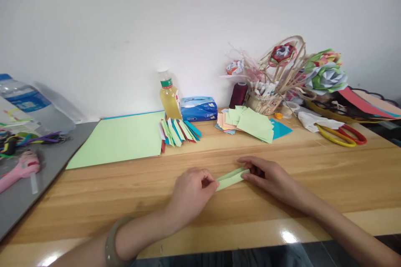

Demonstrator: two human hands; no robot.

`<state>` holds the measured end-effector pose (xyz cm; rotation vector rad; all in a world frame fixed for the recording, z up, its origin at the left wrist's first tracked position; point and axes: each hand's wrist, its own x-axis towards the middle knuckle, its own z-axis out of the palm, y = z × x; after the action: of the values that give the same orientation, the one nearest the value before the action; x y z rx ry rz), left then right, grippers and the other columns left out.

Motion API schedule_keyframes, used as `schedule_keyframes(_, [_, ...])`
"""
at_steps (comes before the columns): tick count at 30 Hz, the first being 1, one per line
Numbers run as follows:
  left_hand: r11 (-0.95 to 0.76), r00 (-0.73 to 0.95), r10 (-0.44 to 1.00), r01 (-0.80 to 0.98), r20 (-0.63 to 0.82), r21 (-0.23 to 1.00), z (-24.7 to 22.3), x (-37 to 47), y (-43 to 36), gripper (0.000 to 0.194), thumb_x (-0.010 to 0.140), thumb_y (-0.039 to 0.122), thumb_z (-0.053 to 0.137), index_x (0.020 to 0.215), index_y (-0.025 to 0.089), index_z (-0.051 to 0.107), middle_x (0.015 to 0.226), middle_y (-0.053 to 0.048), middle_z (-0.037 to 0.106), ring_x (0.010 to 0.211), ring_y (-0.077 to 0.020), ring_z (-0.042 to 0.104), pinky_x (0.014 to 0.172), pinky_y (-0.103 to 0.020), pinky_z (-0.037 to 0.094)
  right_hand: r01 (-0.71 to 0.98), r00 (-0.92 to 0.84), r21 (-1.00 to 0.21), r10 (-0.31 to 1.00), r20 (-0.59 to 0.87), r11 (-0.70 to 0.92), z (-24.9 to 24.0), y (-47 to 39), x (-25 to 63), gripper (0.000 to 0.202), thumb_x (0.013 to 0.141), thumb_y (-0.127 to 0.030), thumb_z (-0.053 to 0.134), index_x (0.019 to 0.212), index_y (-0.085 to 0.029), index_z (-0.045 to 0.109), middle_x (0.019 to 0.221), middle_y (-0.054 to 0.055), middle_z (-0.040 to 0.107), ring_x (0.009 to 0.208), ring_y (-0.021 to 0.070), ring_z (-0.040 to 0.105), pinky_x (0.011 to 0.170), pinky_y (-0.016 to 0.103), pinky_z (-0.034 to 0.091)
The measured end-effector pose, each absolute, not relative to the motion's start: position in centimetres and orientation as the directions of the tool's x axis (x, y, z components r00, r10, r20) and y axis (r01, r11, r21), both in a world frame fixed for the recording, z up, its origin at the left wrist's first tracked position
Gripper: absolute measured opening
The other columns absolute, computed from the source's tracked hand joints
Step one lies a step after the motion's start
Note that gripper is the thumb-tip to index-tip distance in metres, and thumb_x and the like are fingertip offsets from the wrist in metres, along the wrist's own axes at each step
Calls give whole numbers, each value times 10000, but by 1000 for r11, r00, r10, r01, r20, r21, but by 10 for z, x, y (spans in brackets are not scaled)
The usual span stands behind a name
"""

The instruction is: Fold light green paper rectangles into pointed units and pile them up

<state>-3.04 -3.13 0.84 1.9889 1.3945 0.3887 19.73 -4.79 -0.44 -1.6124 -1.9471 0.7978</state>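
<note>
Seemingly a home craft corner: wooden table (pixel 119 192), 1 basket (pixel 265 104) of paper flowers (pixel 327 77), coloured paper (pixel 122 139), scissors (pixel 340 134).

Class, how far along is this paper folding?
Apparently done: the folded coloured pieces bunched before the tissue pack. In hand: one green paper, folded lengthwise but gaping, between left hand and right hand. Probably left: the loose flat slips right of the pack, though their number is unclear.
</note>
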Motion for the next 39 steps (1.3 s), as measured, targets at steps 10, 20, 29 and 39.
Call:
schedule_keyframes(10, [-235, 423, 897, 698, -124, 676, 5, -29, -34, 34, 721, 172, 608, 741, 197, 598, 726, 16, 618, 772, -174, 557, 704, -298, 403, 735, -191, -674, 976, -101, 74, -1, -53, 201, 146, 814, -351, 519, 851, -210, 525, 655, -21, 570, 587, 138, 524, 541, 247, 401])
schedule_keyframes(20, [-360, 488, 872, 674, -23, 645, 3, -32, -42, 108, 716, 133, 589, 685, 212, 656, 684, 3, 617, 733, -166, 554, 683, -288, 427, 697, -127, -714, 991, -37, 63, -12, -68, 196, 106, 782, -318, 539, 783, -216, 508, 693, 15, 580, 606, 153, 524, 557, 276, 435])
schedule_keyframes(29, [-265, 443, 892, 667, -85, 697, 2, -36, -41, 94, 724, 166, 587, 702, 212, 666, 709, -5, 628, 751, -170, 568, 673, -282, 449, 649, -134, -760, 988, -75, 30, -11, -72, 195, 114, 806, -335, 517, 817, -222, 516, 690, 1, 581, 610, 148, 535, 548, 258, 431])
schedule_keyframes(39, [-375, 515, 857, 667, -35, 644, 0, -37, -42, 124, 737, 111, 526, 724, 199, 613, 694, -4, 604, 757, -167, 546, 663, -275, 421, 822, -94, -569, 992, -86, 29, -5, -67, 190, 89, 762, -283, 516, 821, -224, 483, 643, 0, 590, 537, 152, 539, 495, 258, 386])
